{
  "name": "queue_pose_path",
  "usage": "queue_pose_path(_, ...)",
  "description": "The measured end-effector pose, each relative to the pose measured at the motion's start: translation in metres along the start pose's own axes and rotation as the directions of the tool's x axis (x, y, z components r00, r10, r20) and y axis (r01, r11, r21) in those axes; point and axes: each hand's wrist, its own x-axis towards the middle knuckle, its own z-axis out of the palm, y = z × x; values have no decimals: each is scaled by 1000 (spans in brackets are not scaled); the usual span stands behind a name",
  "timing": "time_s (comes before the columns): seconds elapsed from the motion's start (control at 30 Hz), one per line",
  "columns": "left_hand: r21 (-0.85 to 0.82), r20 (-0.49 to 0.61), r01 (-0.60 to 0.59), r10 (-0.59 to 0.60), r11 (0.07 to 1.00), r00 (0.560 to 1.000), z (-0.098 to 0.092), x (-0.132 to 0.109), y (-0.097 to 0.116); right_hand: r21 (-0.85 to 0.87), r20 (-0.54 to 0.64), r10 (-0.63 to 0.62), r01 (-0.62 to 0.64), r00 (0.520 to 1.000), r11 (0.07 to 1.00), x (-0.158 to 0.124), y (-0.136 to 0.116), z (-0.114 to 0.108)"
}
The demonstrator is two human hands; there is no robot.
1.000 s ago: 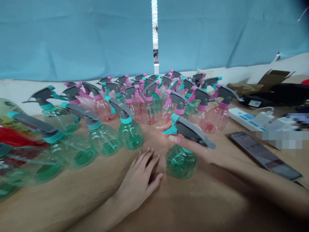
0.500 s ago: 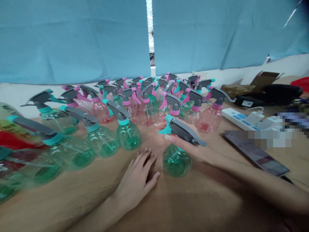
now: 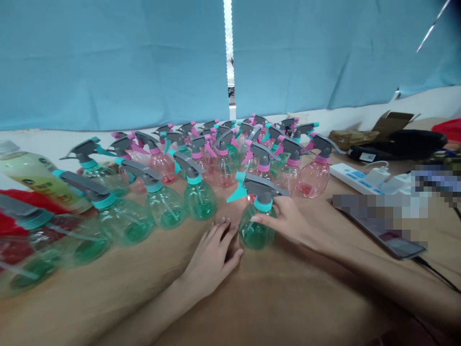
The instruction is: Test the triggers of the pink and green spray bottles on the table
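Note:
My right hand (image 3: 290, 221) is wrapped around the body of a green spray bottle (image 3: 256, 233), which has a grey trigger head and a turquoise collar. The thumb lies across the front of the bottle, while the other fingers are mostly hidden behind it. To the left of that bottle, my left hand (image 3: 212, 259) rests on the tabletop, fingers loosely stretched and holding nothing. Just beyond its fingertips stands another green spray bottle (image 3: 200, 202), at the right end of a row of green ones.
Several pink spray bottles (image 3: 312, 178) and green ones crowd the back. On the right lie a phone (image 3: 382, 226), a white power strip (image 3: 355, 178) and a black case (image 3: 367, 153). A yellow-green container (image 3: 39, 173) stands left near red material. A blue curtain (image 3: 144, 62) hangs behind.
My right hand has moved from the trigger head down to the green bottle's body. The bottle stands slightly farther back. The view has shifted left; my left hand remains on the table.

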Motion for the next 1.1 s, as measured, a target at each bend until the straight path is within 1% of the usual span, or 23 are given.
queue_pose_path(0.03, 0, 0, -1, 1, 1000, 1000, 0, 0, 0, -20, 3, 18, -18, 1000, 1000, -4, 2, -1)
queue_pose_path(0.13, -5, -7, -3, 3, 1000, 1000, 0, 0, 1, -20, 44, 14, -14, 999, 1000, -19, 9, -5)
queue_pose_path(0.23, -5, -15, -3, 3, 1000, 1000, -1, 1, 2, -76, 39, 32, -29, 999, 997, -31, 14, -5)
queue_pose_path(0.37, 10, -6, -3, 3, 1000, 1000, -3, 1, 3, -111, 44, 43, -38, 998, 993, -33, 15, 0)
queue_pose_path(0.47, 32, 4, 7, -7, 999, 1000, -3, 0, 3, -130, 25, 16, -13, 1000, 991, -27, 10, 2)
queue_pose_path(0.57, 44, -24, 13, -12, 999, 1000, -2, -4, 3, -175, -1, -35, 34, 999, 984, -20, 5, 7)
queue_pose_path(0.67, 52, -65, 15, -12, 999, 998, -2, -9, 1, -257, -34, -61, 51, 998, 965, -12, 2, 14)
queue_pose_path(0.83, 61, -77, 31, -26, 998, 997, -3, -16, -1, -385, -94, -100, 57, 990, 921, 7, -3, 28)
queue_pose_path(0.9, 59, -83, 33, -28, 998, 996, -3, -17, -2, -417, -115, -85, 30, 990, 908, 15, -6, 33)
queue_pose_path(1.0, 59, -84, 31, -26, 998, 996, -3, -18, -2, -472, -142, -10, -59, 990, 880, 27, -11, 40)
queue_pose_path(1.1, 61, -80, 38, -33, 997, 996, -2, -17, -2, -531, -130, 38, -101, 991, 842, 36, -17, 44)
